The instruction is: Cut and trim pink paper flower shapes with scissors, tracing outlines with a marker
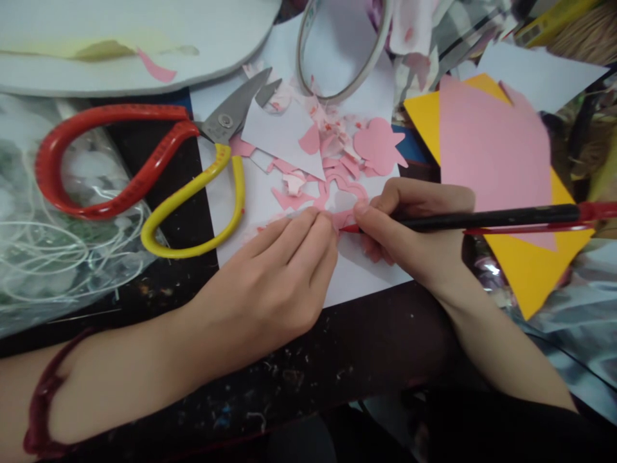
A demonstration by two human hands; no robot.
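My left hand (284, 270) has its fingers pressed together at the edge of a pink paper cutout (354, 193) with open shapes in it. In my right hand (409, 225) is a black and red pen (491, 219), its red tip pointing left at the cutout beside my left fingertips. Both hands rest over a white sheet (361, 283). Pink paper scraps (332, 138) and a white paper piece (284, 132) lie just beyond my fingers. A pink cloud-like cutout (380, 146) is above my right hand.
Scissors with red and yellow handles (193, 193) lie open at the left, near a plastic bag (53, 257). A tape roll (303, 51) stands at the back. Pink paper (496, 154) overlaps yellow paper (530, 283) on the right. A white rounded board (216, 38) fills the back left.
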